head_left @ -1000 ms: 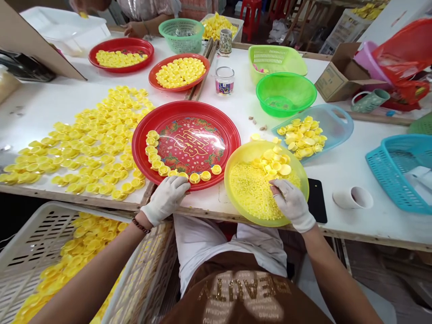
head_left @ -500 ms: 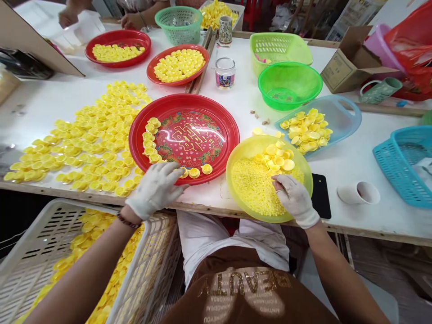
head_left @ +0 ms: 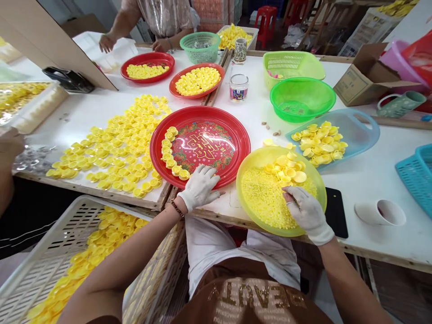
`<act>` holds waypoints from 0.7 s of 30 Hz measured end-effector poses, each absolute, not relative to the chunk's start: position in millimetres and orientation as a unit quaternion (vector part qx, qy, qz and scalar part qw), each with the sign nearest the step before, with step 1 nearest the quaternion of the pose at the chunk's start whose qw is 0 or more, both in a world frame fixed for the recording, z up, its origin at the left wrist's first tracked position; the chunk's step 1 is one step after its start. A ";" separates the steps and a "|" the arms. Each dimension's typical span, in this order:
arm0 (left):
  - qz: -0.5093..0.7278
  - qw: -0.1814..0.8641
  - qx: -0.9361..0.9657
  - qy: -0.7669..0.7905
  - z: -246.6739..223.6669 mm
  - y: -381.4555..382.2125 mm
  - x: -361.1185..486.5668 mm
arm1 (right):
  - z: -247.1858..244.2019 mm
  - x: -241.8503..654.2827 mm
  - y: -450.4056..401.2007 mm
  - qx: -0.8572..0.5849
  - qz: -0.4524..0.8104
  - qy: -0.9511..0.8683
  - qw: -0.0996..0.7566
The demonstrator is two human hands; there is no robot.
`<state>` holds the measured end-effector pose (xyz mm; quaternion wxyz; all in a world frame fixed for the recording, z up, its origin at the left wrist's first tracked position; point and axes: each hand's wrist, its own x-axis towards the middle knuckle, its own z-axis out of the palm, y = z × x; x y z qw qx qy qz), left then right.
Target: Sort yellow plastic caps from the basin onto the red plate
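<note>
My left hand [head_left: 201, 188], in a white glove with bare fingertips, lies over the near rim of a round red tray [head_left: 243, 148]. Its fingers are stretched out and no held thing shows. Small yellow plastic cups [head_left: 171, 164] line the tray's left side, and part of the near rim is hidden under the hand. My right hand [head_left: 308, 211], gloved likewise, is closed in a pinch at the right side of a yellow bowl [head_left: 240, 198]. Whatever sits between those fingertips is hidden. Tiny yellow beads [head_left: 263, 193] fill the bowl, with yellow cups [head_left: 292, 167] heaped at its back.
Many yellow cups [head_left: 118, 146] spread across the table's left. A white crate [head_left: 72, 211] of cups stands below the edge. Behind are a glass jar [head_left: 239, 87], a green basin [head_left: 302, 100] and a blue scoop tray [head_left: 362, 130]. A co-worker's hand [head_left: 107, 42] shows far left.
The view has swung left and up. My left hand has moved right along the tray's near rim, over cups that showed before. My right hand stays pinched at the bowl.
</note>
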<state>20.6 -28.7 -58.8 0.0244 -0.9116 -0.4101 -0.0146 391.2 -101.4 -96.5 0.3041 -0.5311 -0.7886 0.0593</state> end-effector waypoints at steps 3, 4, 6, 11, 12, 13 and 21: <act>-0.037 0.019 -0.908 -0.418 -63.6 -27.2 45.8 | -96.5 391.4 -101.0 -0.532 0.057 -0.787 0.307; -0.036 0.017 -0.906 -0.422 -67.2 -25.8 54.7 | -95.9 391.1 -100.9 -0.534 0.055 -0.786 0.307; -0.030 0.015 -0.903 -0.429 -75.4 -23.3 67.8 | -94.0 390.1 -101.0 -0.536 0.054 -0.784 0.307; -0.046 0.032 -0.922 -0.383 -90.5 -25.4 61.9 | -89.8 387.5 -100.7 -0.536 0.061 -0.783 0.309; -0.048 0.037 -0.927 -0.370 -91.5 -26.9 56.7 | -89.8 387.5 -100.4 -0.535 0.062 -0.783 0.310; -0.049 0.041 -0.931 -0.359 -92.0 -28.5 51.3 | -90.0 387.7 -100.1 -0.535 0.063 -0.783 0.311; -0.065 0.011 -0.944 -0.325 -89.1 -37.0 11.7 | -90.3 385.3 -99.4 -0.539 0.073 -0.777 0.318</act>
